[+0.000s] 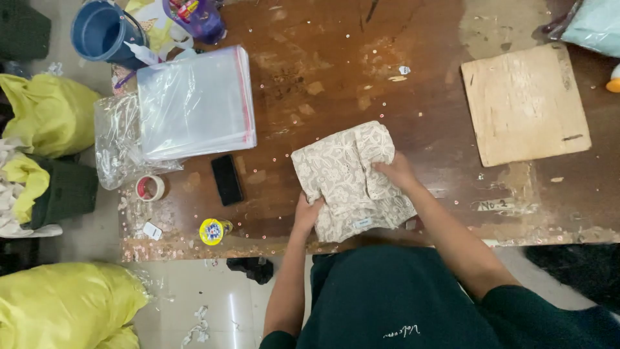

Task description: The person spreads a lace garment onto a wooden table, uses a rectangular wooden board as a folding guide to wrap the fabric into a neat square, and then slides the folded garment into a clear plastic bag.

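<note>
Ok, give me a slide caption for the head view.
Both hands, left and right, fold lace cloth on a worn table beside clear bags.

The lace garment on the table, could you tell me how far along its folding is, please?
Done: the cream lace garment is already folded into a compact bundle. In hand: the left hand grips its lower edge and the right hand presses its side. Left: it is not in a bag; the stack of clear bags lies beside it.

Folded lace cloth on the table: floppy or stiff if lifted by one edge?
Likely floppy: the lace cloth creases softly under both hands, left hand, right hand. Probably light, thin fabric. Folds may fall open if lifted by one edge.
</note>
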